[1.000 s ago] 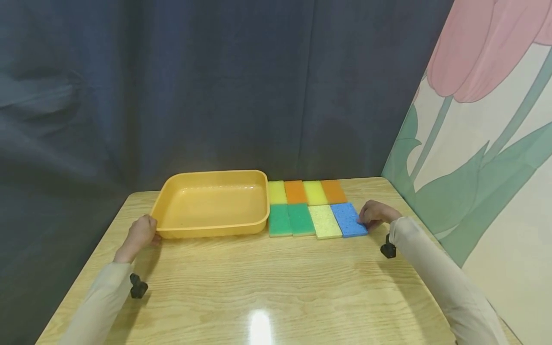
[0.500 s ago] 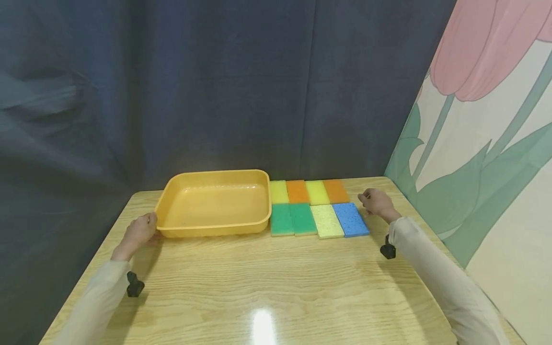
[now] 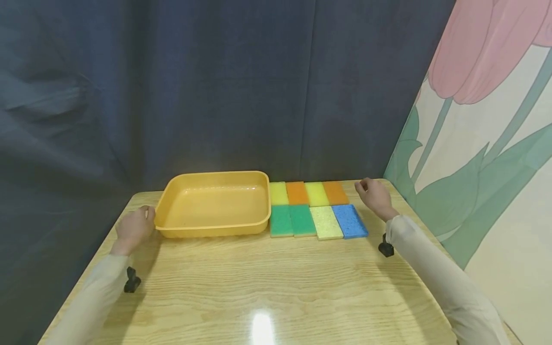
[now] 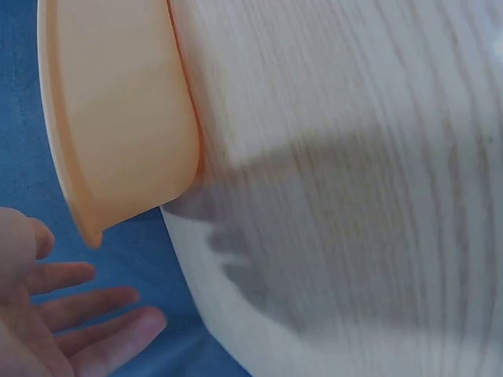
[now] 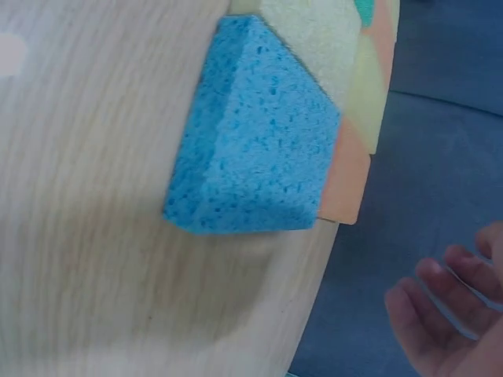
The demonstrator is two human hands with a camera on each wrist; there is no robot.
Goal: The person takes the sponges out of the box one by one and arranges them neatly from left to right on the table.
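A yellow plastic basin (image 3: 211, 230) stands at the back left of the table. Beside its near left corner is my left hand (image 3: 134, 226); the left wrist view shows the fingers (image 4: 118, 342) apart and holding nothing. Right of the basin lie sponges in two rows, the front one ending in a blue sponge (image 3: 350, 221) beside a pale yellow sponge (image 3: 326, 223). My right hand (image 3: 376, 195) hovers to the right of the back row's end orange sponge (image 3: 335, 193), its fingers loosely bent around nothing. In the right wrist view it is apart from the blue sponge.
Two green sponges (image 3: 281, 221) lie against the basin's right side. A dark blue curtain (image 3: 224, 86) hangs behind the wooden table (image 3: 215, 287). On the right rises a wall (image 3: 496, 201) painted with tulips.
My right hand has left the blue sponge and moved back toward the far edge. My left hand has come off the basin's corner. Basin and sponges stay in place.
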